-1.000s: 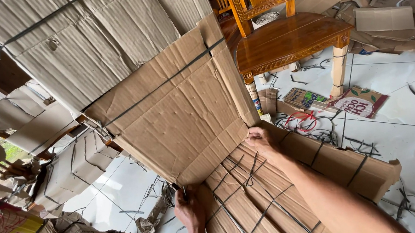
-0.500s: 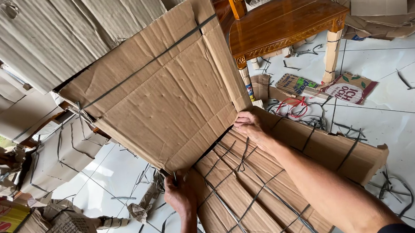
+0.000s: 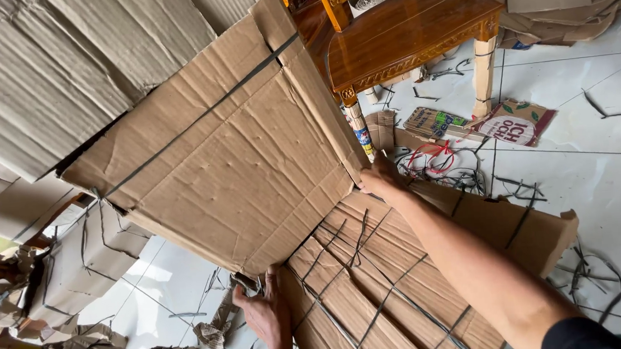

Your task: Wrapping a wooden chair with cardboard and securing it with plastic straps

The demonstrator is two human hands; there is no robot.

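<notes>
Cardboard sheet: a big brown corrugated cardboard sheet (image 3: 230,158) is held up and tilted in the middle of the view, with one dark strap (image 3: 199,116) running across its upper part
Left hand: the left hand (image 3: 261,310) is under the lower corner of the sheet, fingers half curled around this corner; the palm faces up, and I cannot tell how firmly it grips
Right hand: the right hand (image 3: 379,179) is closed on the right lower corner of the same sheet, where the folded side flap begins; the forearm goes down to the right edge of the view
Bundle below: a strapped cardboard bundle (image 3: 396,284) lies flat under the raised sheet, with thin dark straps crossing over it; the lower edge of the sheet stands just above it
Chair: a varnished wooden chair (image 3: 402,36) stands behind the sheet, and its front legs are wrapped in cardboard
Floor: the white tiled floor (image 3: 583,172) has cut strap pieces on it, a red wire loop (image 3: 432,158) and a flat printed packet (image 3: 516,122) near the chair leg
Left side: more strapped cardboard stacks (image 3: 53,75) fill the upper left, close behind the raised sheet
Far right top: loose cardboard pieces (image 3: 551,1) lie in a heap behind the chair
</notes>
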